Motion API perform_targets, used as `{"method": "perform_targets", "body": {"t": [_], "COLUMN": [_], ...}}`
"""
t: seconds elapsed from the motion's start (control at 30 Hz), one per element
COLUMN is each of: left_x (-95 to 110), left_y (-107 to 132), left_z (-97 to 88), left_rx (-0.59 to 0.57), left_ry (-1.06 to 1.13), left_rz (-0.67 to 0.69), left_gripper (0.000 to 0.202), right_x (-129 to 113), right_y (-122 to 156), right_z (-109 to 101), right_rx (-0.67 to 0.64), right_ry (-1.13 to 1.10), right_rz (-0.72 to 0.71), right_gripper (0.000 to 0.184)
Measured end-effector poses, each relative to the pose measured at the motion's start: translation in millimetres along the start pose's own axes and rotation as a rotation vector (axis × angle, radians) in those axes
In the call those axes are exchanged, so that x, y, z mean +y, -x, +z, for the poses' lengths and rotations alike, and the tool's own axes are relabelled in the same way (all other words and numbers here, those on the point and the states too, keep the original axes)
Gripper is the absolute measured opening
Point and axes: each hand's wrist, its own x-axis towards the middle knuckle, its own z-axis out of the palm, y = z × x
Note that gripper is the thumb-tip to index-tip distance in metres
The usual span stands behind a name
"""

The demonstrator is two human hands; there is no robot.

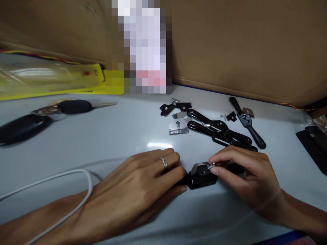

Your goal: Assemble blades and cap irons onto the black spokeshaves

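Observation:
A black spokeshave (pixel 203 182) lies low over the table in front of me, a silver blade (pixel 197 168) and a dark cap plate with a round hole set on its body. My left hand (pixel 150 180), with a ring on one finger, is closed around the spokeshave's left handle. Between thumb and forefinger, my right hand (pixel 245 173) pinches a small silver thumbscrew (pixel 212 165) right beside the cap plate. The spokeshave's right handle is mostly hidden behind my right hand.
Beyond my hands lie black spokeshave bodies (pixel 219 126), loose blades (pixel 178 127), cap plates (pixel 167 109) and another spokeshave body (pixel 246 119). Keys (pixel 75 106) sit at the left, a black phone-like object (pixel 313 146) at the right. A white cable (pixel 87 173) crosses my left forearm. Cardboard (pixel 245 47) stands behind.

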Motion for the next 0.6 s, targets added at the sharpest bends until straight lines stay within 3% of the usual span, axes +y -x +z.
{"method": "perform_targets", "body": {"t": [0.27, 0.6], "left_x": [-1.7, -0.5], "left_y": [-1.0, -4.7], "left_z": [-0.7, -3.7], "left_rx": [0.007, -0.015], "left_ry": [0.003, -0.026], "left_rz": [0.064, 0.072], "left_gripper": [0.038, 0.045], "right_x": [-3.8, -3.4], "right_y": [0.5, 1.0], "right_z": [7.1, 9.4], "right_rx": [-0.003, -0.025], "right_ry": [0.070, 0.070], "right_rz": [-0.177, -0.186], "right_gripper": [0.021, 0.024]}}
